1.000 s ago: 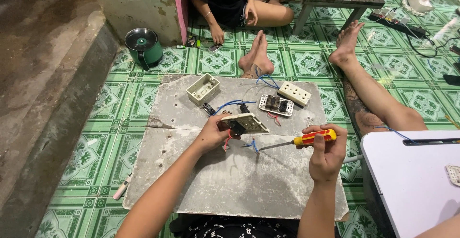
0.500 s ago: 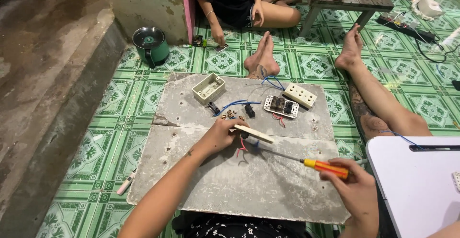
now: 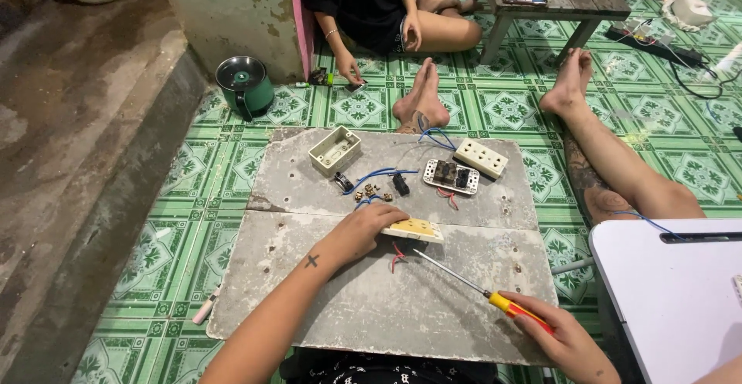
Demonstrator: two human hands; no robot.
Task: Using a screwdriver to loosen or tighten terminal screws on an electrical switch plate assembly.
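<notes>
Head view: my left hand (image 3: 369, 229) curls closed over the cream faceplate (image 3: 416, 230) on the grey slab (image 3: 325, 314), my right hand (image 3: 568, 341) fists the screwdriver (image 3: 483, 291); I'd pin the plate flat and aim the tip squarely

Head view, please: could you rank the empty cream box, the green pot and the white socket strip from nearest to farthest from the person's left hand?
From the left hand, which rests on a beige plate:
1. Empty cream box, straight beyond the hand, at the grey slab's far left edge.
2. White socket strip, beyond and to the right, only slightly farther.
3. Green pot, off the slab on the floor, far left.
</notes>
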